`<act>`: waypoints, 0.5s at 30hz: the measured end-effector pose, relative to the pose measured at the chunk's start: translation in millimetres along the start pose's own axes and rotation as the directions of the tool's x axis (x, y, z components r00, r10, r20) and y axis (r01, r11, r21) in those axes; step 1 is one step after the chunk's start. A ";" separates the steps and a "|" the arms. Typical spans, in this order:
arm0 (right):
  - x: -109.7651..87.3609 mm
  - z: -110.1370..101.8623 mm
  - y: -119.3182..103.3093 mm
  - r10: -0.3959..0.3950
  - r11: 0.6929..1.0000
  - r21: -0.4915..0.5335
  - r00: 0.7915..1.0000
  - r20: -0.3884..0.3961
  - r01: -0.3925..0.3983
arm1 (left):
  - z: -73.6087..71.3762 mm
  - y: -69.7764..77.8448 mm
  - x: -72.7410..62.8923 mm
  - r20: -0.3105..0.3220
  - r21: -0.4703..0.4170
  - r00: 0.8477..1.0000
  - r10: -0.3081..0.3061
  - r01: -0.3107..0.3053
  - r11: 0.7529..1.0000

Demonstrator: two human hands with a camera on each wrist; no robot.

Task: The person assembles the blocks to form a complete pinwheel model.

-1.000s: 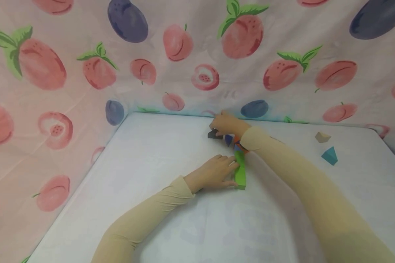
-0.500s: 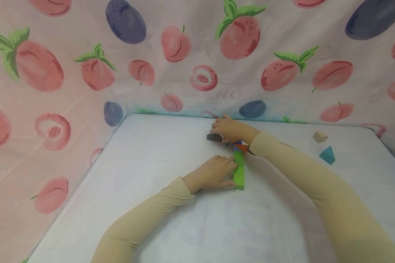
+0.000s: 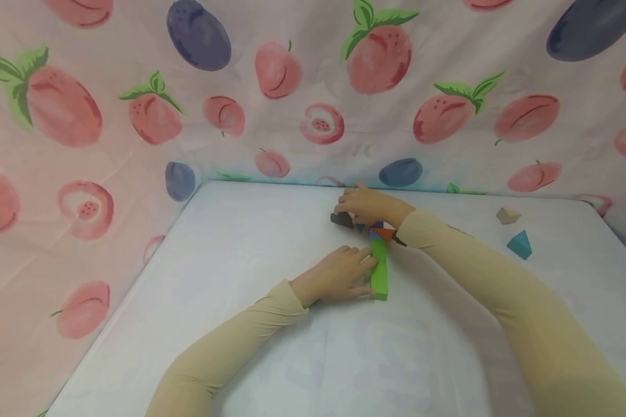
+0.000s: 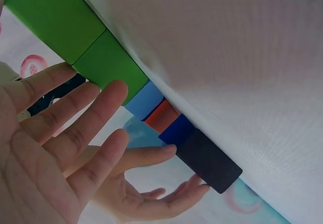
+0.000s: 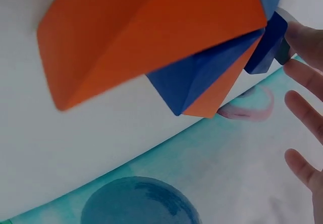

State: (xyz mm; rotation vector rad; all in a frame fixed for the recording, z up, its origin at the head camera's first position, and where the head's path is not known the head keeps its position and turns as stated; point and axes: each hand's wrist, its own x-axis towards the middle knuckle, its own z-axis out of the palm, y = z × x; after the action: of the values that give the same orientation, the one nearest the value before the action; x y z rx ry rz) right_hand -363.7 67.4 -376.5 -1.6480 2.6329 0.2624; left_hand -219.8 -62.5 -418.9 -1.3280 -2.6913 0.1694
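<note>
My left hand lies beside two green blocks set end to end, its spread fingers touching their side. Beyond them, in the left wrist view, come a light blue block, an orange block, a dark blue block and a black block. My right hand reaches over the far end and pinches the black block between thumb and fingers. Large in the right wrist view are an orange prism and a blue prism. The right hand partly covers the far blocks in the head view.
On the right of the white table lie a beige block and a teal block. A fruit-printed cloth rises along the back and left edges.
My right hand has shifted slightly right and nearer, uncovering more of the orange pieces. The black block has come a little nearer and turned slightly. My left hand stays at the green blocks.
</note>
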 end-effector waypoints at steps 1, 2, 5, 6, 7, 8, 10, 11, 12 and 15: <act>-0.7 -0.3 0.2 0.005 1.000 0.012 1.000 0.001 -0.005 | -0.1 0.0 0.1 0.002 -0.001 1.000 -0.002 0.002 1.000; -1.5 -0.5 0.4 0.009 1.000 0.019 1.000 0.001 -0.009 | -0.4 0.1 0.2 0.005 -0.003 1.000 -0.004 0.004 1.000; -4.6 -0.6 0.2 0.018 0.999 0.047 1.000 -0.008 -0.018 | -0.9 0.1 0.6 0.010 -0.009 1.000 -0.007 0.007 1.000; -5.7 -0.4 0.2 0.021 0.998 0.052 1.000 -0.013 -0.020 | -1.2 0.2 0.7 0.010 -0.010 1.000 -0.008 0.009 1.000; -6.7 0.5 0.2 0.022 0.998 0.055 1.000 -0.017 -0.021 | -1.4 0.2 0.8 0.010 -0.012 1.000 -0.008 0.008 1.000; -7.8 1.3 0.3 0.025 0.998 0.056 0.999 -0.024 -0.023 | -1.8 0.3 0.8 0.010 -0.015 1.000 -0.008 0.009 1.000; -9.7 3.1 0.2 0.030 0.998 0.064 0.999 -0.035 -0.027 | -2.2 0.5 0.9 0.010 -0.022 1.000 -0.008 0.008 1.000; -10.7 3.9 0.0 0.031 0.997 0.069 0.999 -0.042 -0.028 | -2.6 0.7 0.9 0.010 -0.025 1.000 -0.008 0.008 1.000; -11.6 4.4 -0.2 0.032 0.997 0.074 0.998 -0.048 -0.028 | -3.0 0.7 0.9 0.012 -0.029 1.000 -0.009 0.009 1.000; -14.2 4.8 -1.2 0.040 0.995 0.089 0.998 -0.057 -0.035 | -4.4 1.1 0.9 0.019 -0.033 1.000 -0.009 0.010 0.999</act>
State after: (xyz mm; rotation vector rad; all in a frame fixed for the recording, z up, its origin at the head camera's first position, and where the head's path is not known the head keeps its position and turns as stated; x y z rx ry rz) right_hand -356.8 80.2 -379.8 -1.6056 2.6773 0.0980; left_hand -218.8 -61.0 -414.7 -1.3290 -2.7271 0.1370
